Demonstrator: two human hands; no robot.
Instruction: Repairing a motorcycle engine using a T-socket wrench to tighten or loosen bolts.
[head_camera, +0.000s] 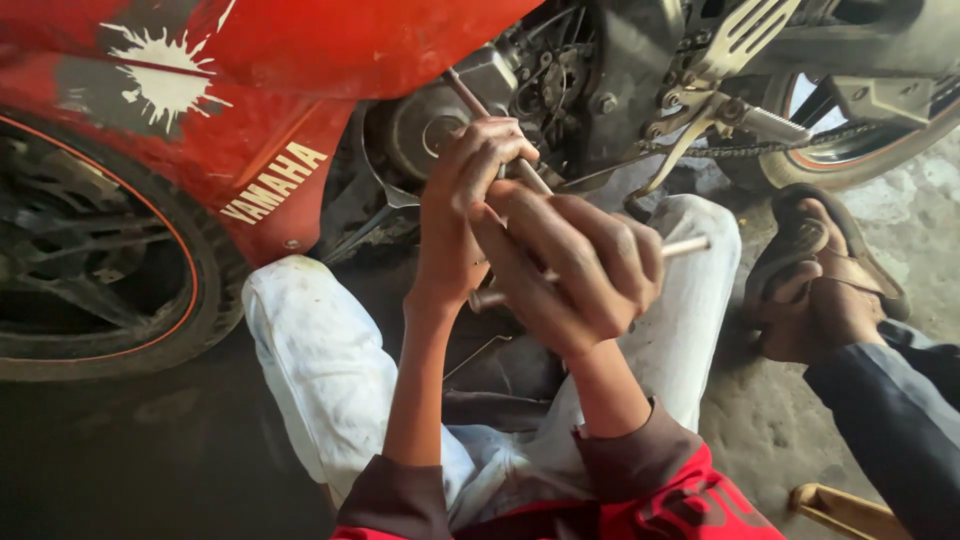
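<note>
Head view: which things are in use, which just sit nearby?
In use:
- T-handle wrench, gripped by left hand and right hand
- motorcycle engine

Nearby only:
- front wheel
- drive chain
- another person's sandalled foot
- wooden piece

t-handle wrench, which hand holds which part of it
The right hand grips the crossbar of the T-handle wrench; the left hand wraps its shaft nearer the engine.

The person wears a red top with dark brown cuffs (640, 455) pushed up the forearms, leaving both bare from the elbow down. Below the cuffs, the red cloth carries a dark printed pattern. White, grubby trousers (320, 370) with grey smudges cover both knees. Both hands look grimy, without gloves.
</note>
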